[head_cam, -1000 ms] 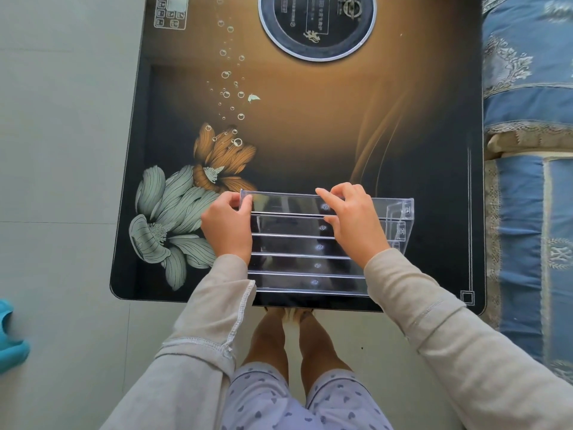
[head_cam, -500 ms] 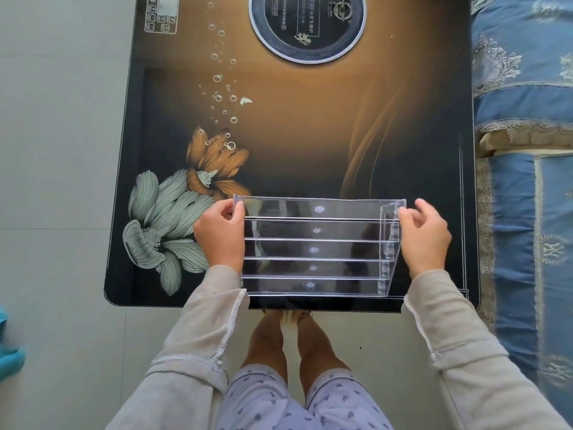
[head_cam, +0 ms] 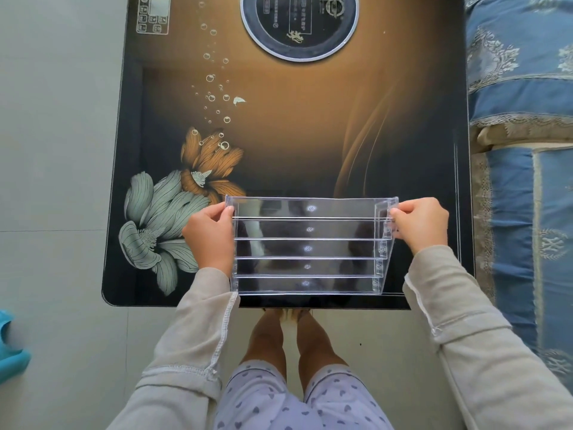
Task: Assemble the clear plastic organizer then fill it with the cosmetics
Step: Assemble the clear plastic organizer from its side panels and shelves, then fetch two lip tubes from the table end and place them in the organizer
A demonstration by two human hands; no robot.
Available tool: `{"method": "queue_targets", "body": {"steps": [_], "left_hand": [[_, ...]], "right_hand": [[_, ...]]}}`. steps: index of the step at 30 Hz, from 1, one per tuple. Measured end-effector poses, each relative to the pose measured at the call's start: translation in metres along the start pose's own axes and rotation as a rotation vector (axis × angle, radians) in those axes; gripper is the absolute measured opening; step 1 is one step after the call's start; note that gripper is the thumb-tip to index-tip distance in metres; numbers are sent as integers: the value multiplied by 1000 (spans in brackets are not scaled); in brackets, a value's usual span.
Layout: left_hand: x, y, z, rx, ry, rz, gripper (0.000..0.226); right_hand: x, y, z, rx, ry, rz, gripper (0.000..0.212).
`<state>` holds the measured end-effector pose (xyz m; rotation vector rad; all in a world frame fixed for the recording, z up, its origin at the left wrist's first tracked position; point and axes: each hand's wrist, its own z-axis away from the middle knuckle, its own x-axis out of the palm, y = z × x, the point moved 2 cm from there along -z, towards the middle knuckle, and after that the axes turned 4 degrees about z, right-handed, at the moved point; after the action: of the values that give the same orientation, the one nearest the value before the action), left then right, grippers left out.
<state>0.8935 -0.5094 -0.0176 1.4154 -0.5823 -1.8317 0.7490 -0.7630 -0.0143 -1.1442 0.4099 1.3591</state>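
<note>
1. Clear plastic organizer [head_cam: 310,246] sat on the table [head_cam: 310,150], just right of the flower print [head_cam: 161,228], with its left wall at the outer petals.
2. Left hand [head_cam: 209,237], between the flower print and the organizer, gripped the left end wall, fingers curled round its edge.
3. Right hand [head_cam: 423,226], at the end farthest from the flower print, pinched the right side panel near its top corner.
4. Handling call: it looked like thin rigid plastic, so probably light, stiff and slick, and liable to crack or pop a joint if squeezed hard. The two end walls seemed the soundest hold, not the slim dividers.
5. Five stepped troughs ran rightward from the flower print, and every one held nothing, only glare and the dark tabletop showing through.
6. No cosmetics showed anywhere, so filling looked not yet begun. Whether the right panel was fully seated could not be told.
</note>
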Motion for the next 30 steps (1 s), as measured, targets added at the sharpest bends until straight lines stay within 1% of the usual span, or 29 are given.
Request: {"method": "queue_targets", "body": {"steps": [4,9,13,16,18,19,21,23,26,28,30], "left_hand": [[3,1,-1,-36,49,-26,22],[3,2,2,-67,44,-38,23],[-3,-1,1,-69,-63,39,24],[-11,-6,1,-106,-188,112,26],[-18,-13,4,-126,-243,108,25],[-23,-19,7,-130,-267,68,24],[-37,-36,16,-123,-310,-88,22],[-52,-54,30,-115,-368,-247,21],[-72,-86,56,-179,-568,-433,20],[-82,-107,77,-280,-722,-493,18],[-91,-122,95,-395,-796,-445,14]], "right_hand": [[-1,-3,2,-25,48,93,21],[-3,-2,5,-16,33,70,22],[-3,-1,13,-28,42,35,26],[-1,12,24,-61,53,-90,29],[1,31,36,24,58,-210,30],[4,43,44,77,47,-260,29],[12,69,65,186,-51,-286,25],[21,94,92,264,-203,-251,23],[31,122,135,314,-389,-154,23],[34,132,157,321,-452,-74,26],[35,137,170,343,-475,-48,28]]}}
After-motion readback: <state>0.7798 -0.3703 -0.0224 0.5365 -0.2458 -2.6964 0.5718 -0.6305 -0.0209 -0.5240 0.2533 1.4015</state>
